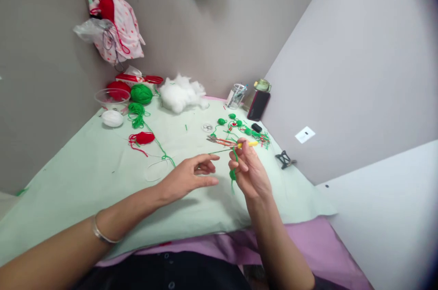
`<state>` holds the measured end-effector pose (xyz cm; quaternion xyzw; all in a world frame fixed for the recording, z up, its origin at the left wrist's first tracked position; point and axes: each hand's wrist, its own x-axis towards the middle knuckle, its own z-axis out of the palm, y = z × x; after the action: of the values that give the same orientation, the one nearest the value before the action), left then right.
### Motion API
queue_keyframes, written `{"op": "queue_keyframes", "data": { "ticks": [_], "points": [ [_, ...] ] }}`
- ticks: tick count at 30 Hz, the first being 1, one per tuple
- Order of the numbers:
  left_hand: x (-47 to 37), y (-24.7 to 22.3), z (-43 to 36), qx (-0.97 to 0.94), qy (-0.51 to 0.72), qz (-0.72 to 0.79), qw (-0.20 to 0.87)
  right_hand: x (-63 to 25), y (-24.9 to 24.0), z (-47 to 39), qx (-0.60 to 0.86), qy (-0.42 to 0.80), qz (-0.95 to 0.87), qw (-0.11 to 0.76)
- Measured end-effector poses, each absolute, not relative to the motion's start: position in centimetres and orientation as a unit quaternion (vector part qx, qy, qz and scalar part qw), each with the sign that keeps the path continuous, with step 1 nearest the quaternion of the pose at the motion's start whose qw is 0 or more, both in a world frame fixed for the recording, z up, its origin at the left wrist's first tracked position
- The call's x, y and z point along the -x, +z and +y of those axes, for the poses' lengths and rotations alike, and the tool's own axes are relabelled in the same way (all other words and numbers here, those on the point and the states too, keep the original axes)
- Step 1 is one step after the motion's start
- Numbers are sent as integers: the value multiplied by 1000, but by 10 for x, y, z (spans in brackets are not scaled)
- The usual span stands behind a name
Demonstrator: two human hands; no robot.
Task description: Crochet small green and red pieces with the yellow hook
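My right hand (253, 171) is closed around a crochet hook with a yellow handle (253, 144). From its fingers hangs a small green crochet piece (233, 174) with a loose tail. Green yarn (221, 151) stretches taut from the hook to my left hand (190, 176), running by the index finger. My left thumb and index finger are apart while the other fingers curl; how the yarn passes through them is hidden. Just beyond my hands lie orange-handled snips (222, 141). A strand leads back from my left hand to a loose green skein (137, 115).
Cotton-like white stuffing (181, 93), a green yarn ball (141, 93), a red yarn bundle (142, 138) and a white ball (112, 118) lie on the pale cloth (102, 171). At right stand a clear cup (236, 96) and a phone (259, 106), near small green crochet pieces (239, 123).
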<state>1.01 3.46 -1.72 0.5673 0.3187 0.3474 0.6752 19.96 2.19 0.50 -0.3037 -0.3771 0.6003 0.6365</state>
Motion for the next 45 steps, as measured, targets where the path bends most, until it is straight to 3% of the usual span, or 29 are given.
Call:
{"op": "queue_keyframes", "data": {
  "ticks": [3,8,11,16,18,28,40,45],
  "points": [
    [5,-3,61,-606,324,339,643,-216,7,24,278,623,-414,603],
    [44,23,111,-649,150,284,690,-261,17,35,141,651,-513,541],
    [53,32,141,-680,111,325,647,-278,16,52,102,672,-538,499],
    [14,27,191,-784,187,387,448,-271,-5,75,86,721,-530,439],
    [-15,20,212,-802,210,370,420,-268,-13,75,68,742,-519,418],
    [-81,-31,293,-834,141,362,391,-271,-25,71,83,766,-525,362],
    [-148,-45,254,-807,234,362,402,-256,-10,58,106,738,-618,249],
    [-131,-37,257,-801,239,391,385,-256,-8,56,111,721,-609,313]
  ]
}}
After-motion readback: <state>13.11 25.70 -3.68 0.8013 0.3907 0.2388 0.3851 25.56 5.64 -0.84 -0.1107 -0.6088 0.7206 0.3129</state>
